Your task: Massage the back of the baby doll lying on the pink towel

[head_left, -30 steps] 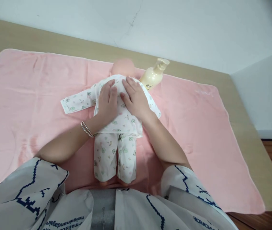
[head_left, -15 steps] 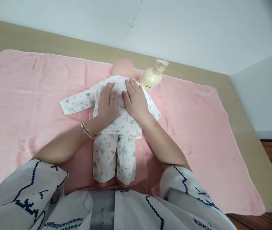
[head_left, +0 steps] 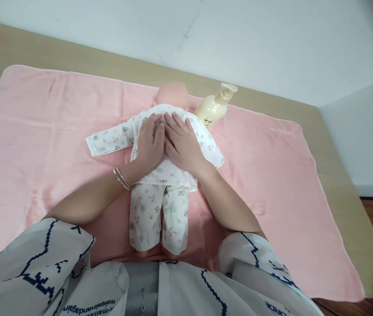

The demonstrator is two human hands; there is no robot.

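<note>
"Doll (head_left: 170, 173) first: where is it?"

"Midway along the desk (head_left: 353, 228), on the pink blanket (head_left: 265, 175), its head (head_left: 172, 94) towards the far edge and its legs (head_left: 145, 215) towards the near one, which the person's clothes (head_left: 186, 289) hide. No face shows, so I'd guess it lies on its front"

"And the hands?"

"Both rest on its patterned shirt (head_left: 166, 171), below the head. The left hand (head_left: 151, 147) has its fingers close together and slightly curved; the right hand (head_left: 184, 145) lies flatter, its fingers a little spread. Neither pinches anything. Their inner sides are very near each other; touching or not, I can't tell"

"Which step would you call that?"

"A patting or stroking one, in my judgement, though how hard they press I can't say. The next move calls for level palms and a clean lift, so the loose cloth doesn't ride up"

"Any containers?"

"One, a cream pump bottle (head_left: 213, 107), just beyond the doll's shoulder, right of the middle of the desk's far edge. Its wall looks opaque, so what it holds, and how much, is hidden. Neither hand touches it"
</note>
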